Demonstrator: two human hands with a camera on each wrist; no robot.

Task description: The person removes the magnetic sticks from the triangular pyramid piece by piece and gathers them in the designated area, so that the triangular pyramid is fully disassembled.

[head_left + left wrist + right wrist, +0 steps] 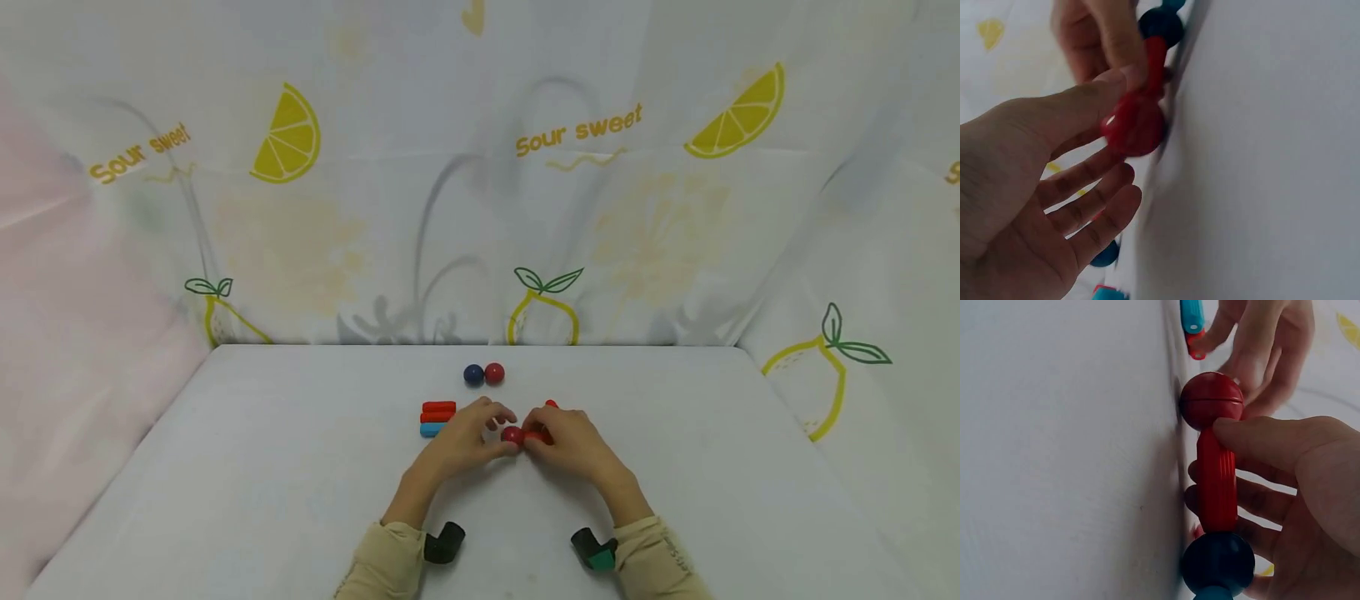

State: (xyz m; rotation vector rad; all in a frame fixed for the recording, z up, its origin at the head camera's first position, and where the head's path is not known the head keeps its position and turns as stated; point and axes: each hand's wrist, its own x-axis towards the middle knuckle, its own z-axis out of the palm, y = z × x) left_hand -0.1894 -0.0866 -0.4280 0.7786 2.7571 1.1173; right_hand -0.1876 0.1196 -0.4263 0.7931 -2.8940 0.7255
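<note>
My right hand (566, 437) pinches a ribbed red rod (1217, 478) between thumb and fingers, low over the white table. At one end of the rod is a red ball (1211, 400); at its other end is a dark blue ball (1218, 565), with a light blue piece (1213, 592) beyond. From the opposite side my left hand (471, 433) holds the red ball, thumb at its near side and fingers curved round the far side, the other fingers spread. In the head view my right hand hides the dark blue ball.
Left of my left hand lie two red rods (438, 407) and a light blue rod (432, 430) side by side. Farther back a loose dark blue ball (473, 375) and a red one (494, 373) sit together. Another red piece (551, 403) shows behind my right hand. A printed cloth (480, 208) hangs behind the table.
</note>
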